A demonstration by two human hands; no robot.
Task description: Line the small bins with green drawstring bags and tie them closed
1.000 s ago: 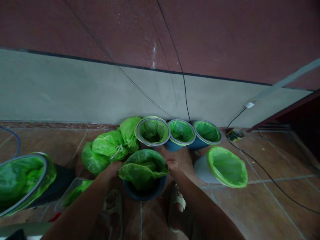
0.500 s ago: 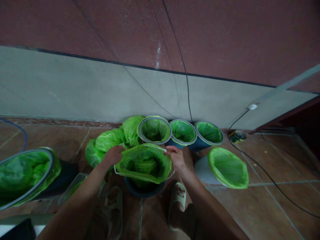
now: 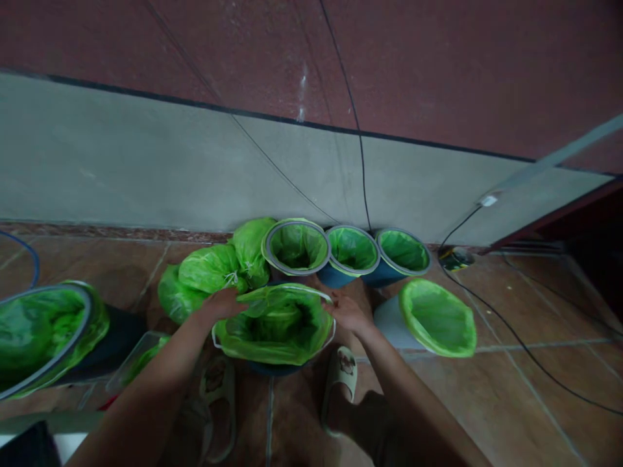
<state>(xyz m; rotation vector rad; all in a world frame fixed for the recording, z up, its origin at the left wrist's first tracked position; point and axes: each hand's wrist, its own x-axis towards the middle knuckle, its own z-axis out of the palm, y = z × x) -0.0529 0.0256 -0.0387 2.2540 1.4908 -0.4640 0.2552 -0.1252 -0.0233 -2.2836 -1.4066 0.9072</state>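
A green plastic bag (image 3: pixel 275 324) with a white drawstring rim lies spread wide over a dark blue bin (image 3: pixel 272 368) on the floor in front of me. My left hand (image 3: pixel 222 303) pinches the bag's rim on the left side. My right hand (image 3: pixel 343 310) grips the rim on the right side. Both hands hold the mouth stretched apart above the bin. My two feet in pale sandals (image 3: pixel 337 379) stand on either side of the bin.
Three lined bins (image 3: pixel 351 251) stand in a row against the wall, a fourth lined bin (image 3: pixel 427 319) lies tipped at the right. Tied green bags (image 3: pixel 210 272) pile at the left. A large lined bin (image 3: pixel 43 334) is far left. Black cables (image 3: pixel 506 318) cross the tiled floor.
The bag was bunched inside the bin; both hands lifted its rim, pulled it apart and drew it down around the bin's mouth.
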